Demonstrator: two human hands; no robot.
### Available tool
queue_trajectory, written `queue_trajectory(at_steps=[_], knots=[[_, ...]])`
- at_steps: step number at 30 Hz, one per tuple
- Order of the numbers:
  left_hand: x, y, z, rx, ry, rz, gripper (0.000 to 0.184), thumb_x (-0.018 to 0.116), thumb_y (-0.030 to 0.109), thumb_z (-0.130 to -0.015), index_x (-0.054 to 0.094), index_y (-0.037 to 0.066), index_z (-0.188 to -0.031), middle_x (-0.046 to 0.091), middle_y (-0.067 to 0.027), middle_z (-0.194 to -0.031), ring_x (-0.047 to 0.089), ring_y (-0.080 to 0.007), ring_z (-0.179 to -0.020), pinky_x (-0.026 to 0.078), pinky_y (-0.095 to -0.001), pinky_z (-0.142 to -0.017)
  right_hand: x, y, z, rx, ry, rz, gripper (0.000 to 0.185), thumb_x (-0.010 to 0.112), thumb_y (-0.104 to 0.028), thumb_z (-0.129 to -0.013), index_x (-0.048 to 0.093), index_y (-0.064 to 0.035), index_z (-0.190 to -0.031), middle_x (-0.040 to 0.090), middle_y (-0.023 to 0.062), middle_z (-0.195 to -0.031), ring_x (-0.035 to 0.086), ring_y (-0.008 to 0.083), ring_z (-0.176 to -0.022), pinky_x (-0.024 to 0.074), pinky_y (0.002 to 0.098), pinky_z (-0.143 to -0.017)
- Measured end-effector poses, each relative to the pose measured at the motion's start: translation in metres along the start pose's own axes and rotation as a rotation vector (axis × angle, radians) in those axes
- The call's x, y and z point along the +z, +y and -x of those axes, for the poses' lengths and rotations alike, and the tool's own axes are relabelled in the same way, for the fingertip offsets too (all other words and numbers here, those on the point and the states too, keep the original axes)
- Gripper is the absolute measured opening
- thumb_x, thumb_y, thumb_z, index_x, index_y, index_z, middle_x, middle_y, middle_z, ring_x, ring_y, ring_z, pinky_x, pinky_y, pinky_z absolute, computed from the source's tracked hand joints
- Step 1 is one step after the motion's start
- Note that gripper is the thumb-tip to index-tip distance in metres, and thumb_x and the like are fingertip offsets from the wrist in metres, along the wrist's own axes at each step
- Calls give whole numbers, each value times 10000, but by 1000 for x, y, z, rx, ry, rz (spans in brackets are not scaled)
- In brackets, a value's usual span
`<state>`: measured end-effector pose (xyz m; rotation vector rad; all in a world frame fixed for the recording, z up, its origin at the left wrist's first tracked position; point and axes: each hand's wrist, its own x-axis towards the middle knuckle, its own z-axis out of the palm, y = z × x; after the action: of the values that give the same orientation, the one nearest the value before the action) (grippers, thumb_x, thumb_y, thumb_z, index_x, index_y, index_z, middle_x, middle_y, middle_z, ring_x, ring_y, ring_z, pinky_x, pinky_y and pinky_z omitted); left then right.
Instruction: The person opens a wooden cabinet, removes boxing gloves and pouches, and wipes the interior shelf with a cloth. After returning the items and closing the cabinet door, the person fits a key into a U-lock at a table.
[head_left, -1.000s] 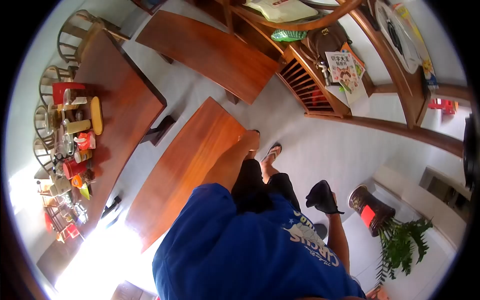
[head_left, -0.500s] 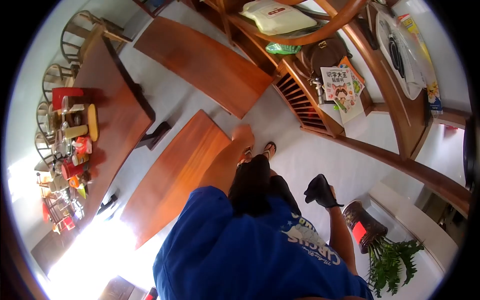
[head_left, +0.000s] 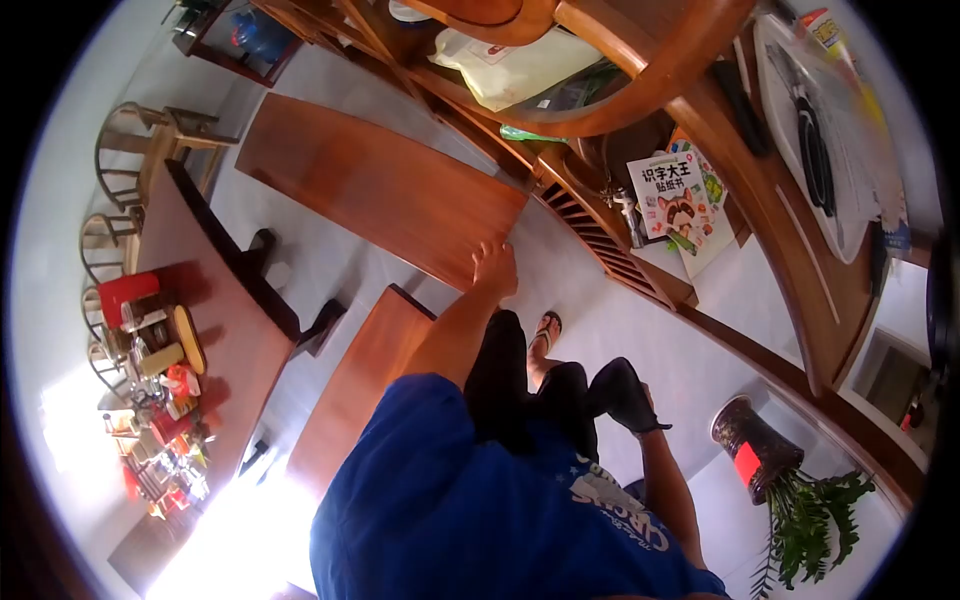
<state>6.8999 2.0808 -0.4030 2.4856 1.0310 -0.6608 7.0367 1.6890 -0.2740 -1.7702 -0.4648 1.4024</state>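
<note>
While my left hand (head_left: 495, 268) hangs relaxed by the end of the far bench (head_left: 380, 185), nothing seen in it and contact unclear, my right hand (head_left: 646, 394) is mostly hidden by a black cloth (head_left: 617, 392), gripped or worn, I can't tell which. That cloth is between the shorts (head_left: 500, 380) and the pot (head_left: 765, 447), not set down, so I judge its handling unfinished; how much is left I can't tell

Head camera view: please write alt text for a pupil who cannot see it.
A blue-shirted person holds a soft black item in the right hand, the left hand near the end of a reddish wooden bench. A potted plant shows at lower right.
</note>
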Motion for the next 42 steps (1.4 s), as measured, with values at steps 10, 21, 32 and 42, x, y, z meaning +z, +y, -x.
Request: queue_trajectory(at_steps=[10, 21, 32, 42], knots=[[-21, -11, -122, 116, 28, -171, 835, 801, 369, -812, 442, 13, -1477, 262, -247, -1618, 217, -477, -1504, 254, -719, -1134, 24, 16, -135, -68, 41, -118, 442, 651, -35, -951, 579, -17, -1387, 676, 89, -1255, 647, 184, -1143, 561, 367, -957], [24, -10, -160, 32, 246, -315, 679, 690, 266, -852, 438, 44, -1442, 397, -213, -1502, 245, -445, -1481, 101, -789, -1148, 33, 123, -214, -31, 63, -454, 455, 458, -253, -1080, 522, -15, -1463, 643, 77, -1356, 625, 180, -1180, 500, 329, -1012], [12, -117, -115, 106, 271, -393, 836, 745, 303, -811, 369, 58, -1517, 389, -203, -1552, 272, -410, -1485, 154, -735, -1175, 117, 164, -123, -311, 344, -592, 375, 535, -331, -1076, 680, -21, -1231, 742, 76, -1040, 717, 193, -910, 580, 336, -802], [2, -185, -119, 116, 206, -386, 830, 801, 219, -736, 428, 47, -1457, 379, -203, -1555, 247, -471, -1488, 138, -777, -1156, 206, 155, -49, -434, 588, -849, 357, 530, -348, -1077, 618, -64, -1274, 697, 89, -1112, 674, 226, -1004, 545, 383, -901]])
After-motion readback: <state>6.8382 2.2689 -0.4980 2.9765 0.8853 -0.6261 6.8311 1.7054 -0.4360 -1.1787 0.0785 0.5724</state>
